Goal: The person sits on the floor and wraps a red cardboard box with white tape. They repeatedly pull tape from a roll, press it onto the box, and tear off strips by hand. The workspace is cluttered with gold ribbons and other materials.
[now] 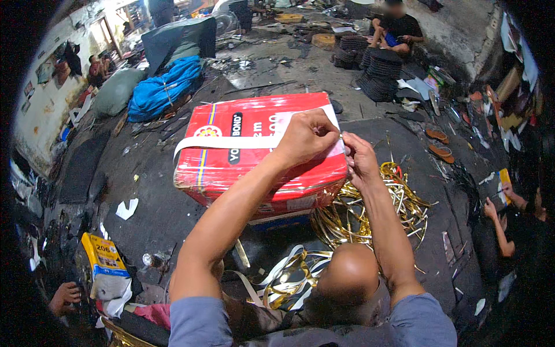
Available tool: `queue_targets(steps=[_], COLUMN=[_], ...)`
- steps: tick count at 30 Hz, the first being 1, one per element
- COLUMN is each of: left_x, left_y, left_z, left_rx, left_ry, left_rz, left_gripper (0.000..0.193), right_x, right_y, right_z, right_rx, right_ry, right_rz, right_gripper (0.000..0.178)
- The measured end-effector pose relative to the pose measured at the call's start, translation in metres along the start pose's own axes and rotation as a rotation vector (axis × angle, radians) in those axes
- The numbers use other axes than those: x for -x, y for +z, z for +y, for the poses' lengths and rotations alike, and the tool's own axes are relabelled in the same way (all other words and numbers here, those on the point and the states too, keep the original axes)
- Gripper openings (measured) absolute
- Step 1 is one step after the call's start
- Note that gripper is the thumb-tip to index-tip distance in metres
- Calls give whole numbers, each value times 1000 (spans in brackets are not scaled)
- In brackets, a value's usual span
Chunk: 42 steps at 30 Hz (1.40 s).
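A red cardboard box (254,174) wrapped in clear film stands in front of me. Across its top runs a white strip (231,142), bending down over the left edge and passing beneath my left hand (306,137). That hand is closed, its thumb and fingers pinched at the box's right edge on the strip. Close beside it, my right hand (362,160) is closed in a pinch too. What its fingertips hold is too small to make out. A tangle of gold strips (399,202) lies by the box's right side, under my right forearm. More white and gold strips (295,274) lie near my knee.
Behind the box are a blue bundle (165,89) and stacks of dark pieces (380,74). A person (399,29) sits at the back right. Orange sandals (440,151) lie to the right. A yellow-and-blue package (105,257) is at the lower left, near another person's hand (65,296).
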<state>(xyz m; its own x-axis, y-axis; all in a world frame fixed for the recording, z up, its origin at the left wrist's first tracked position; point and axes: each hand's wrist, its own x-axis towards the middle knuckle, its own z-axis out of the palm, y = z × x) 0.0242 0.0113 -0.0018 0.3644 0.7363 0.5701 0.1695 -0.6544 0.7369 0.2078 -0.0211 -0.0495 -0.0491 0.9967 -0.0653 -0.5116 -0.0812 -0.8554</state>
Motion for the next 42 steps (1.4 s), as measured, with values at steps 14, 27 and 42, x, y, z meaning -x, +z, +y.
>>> queue_targets(steps=[14, 27, 42], left_x=[-4, -4, -3], left_y=[3, 1, 5], left_z=[-7, -22, -14], left_rx=[-14, 2, 65], left_ry=[-3, -102, -98], left_rz=[4, -16, -19], left_gripper=[7, 7, 7], right_x=[-73, -79, -33], right_y=[9, -49, -201], right_z=[-35, 80, 283], right_rx=[1744, 955, 1306], right_ry=[-709, -644, 226], right_rz=[112, 340, 258], right_gripper=[51, 41, 31])
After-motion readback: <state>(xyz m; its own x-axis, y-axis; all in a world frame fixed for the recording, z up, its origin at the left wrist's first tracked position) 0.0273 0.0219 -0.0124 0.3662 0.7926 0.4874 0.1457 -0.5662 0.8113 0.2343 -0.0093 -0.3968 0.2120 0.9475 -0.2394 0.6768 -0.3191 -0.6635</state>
